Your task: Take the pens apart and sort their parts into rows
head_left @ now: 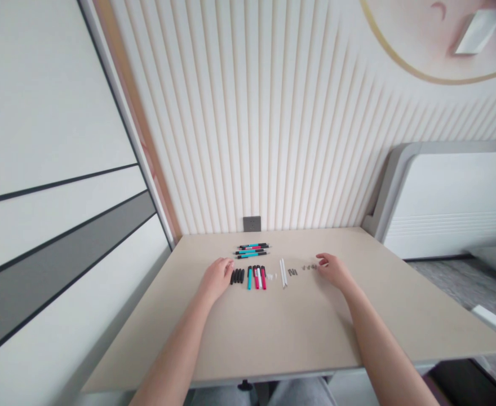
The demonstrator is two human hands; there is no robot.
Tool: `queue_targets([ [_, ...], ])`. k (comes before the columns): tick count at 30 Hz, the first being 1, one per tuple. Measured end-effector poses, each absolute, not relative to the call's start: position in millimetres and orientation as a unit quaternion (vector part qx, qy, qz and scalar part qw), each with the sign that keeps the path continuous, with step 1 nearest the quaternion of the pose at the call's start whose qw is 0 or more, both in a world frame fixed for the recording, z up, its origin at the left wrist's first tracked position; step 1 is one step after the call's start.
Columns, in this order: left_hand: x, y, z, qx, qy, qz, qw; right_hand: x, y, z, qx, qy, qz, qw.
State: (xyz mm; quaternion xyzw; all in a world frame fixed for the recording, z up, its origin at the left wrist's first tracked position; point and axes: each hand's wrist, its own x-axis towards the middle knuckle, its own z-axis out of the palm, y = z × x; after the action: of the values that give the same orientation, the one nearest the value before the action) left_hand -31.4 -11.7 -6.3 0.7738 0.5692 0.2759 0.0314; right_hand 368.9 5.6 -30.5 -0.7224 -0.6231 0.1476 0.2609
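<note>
On a beige tabletop lie rows of small pen parts. At the back, several assembled pens with black and teal or red bodies lie side by side. My left hand rests just left of several short black tubes, holding nothing. To their right stand several teal, red and white pen barrels, then tiny white bits, two white rods and small dark parts. My right hand rests beside small grey pieces, holding nothing visible.
A grey wall socket sits on the ribbed wall behind the table. A white cabinet stands at the right, above a grey floor. A tall panelled wall rises along the table's left side. My grey-trousered legs show below the front edge.
</note>
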Motion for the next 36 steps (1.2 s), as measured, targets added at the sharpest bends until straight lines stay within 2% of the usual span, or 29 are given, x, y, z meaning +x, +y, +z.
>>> queue_targets([
  [6, -34.1, 0.7, -9.7, 0.790, 0.519, 0.325, 0.017, 361.3, 2.9, -16.5, -0.707, -0.593, 0.123, 0.365],
  [11, -34.5, 21.9, -10.0, 0.789, 0.533, 0.304, 0.012, 348.3, -1.7, -5.7, -0.683, -0.582, 0.104, 0.428],
  [16, -36.3, 36.7, -11.1, 0.804, 0.543, 0.242, 0.000, 343.4, -3.3, -3.8, -0.668, -0.594, 0.109, 0.435],
  [25, -33.8, 38.3, -10.2, 0.797, 0.561, 0.225, 0.018, 333.3, -5.1, -7.0, -0.652, -0.622, 0.118, 0.417],
  [32, -33.2, 28.5, -1.5, 0.788, 0.556, 0.266, 0.018, 315.9, -10.1, -7.8, -0.601, -0.663, 0.143, 0.423],
  [36, -29.3, 17.3, 13.2, 0.783, 0.516, 0.343, 0.042, 299.1, -15.4, -7.8, -0.555, -0.692, 0.150, 0.436],
])
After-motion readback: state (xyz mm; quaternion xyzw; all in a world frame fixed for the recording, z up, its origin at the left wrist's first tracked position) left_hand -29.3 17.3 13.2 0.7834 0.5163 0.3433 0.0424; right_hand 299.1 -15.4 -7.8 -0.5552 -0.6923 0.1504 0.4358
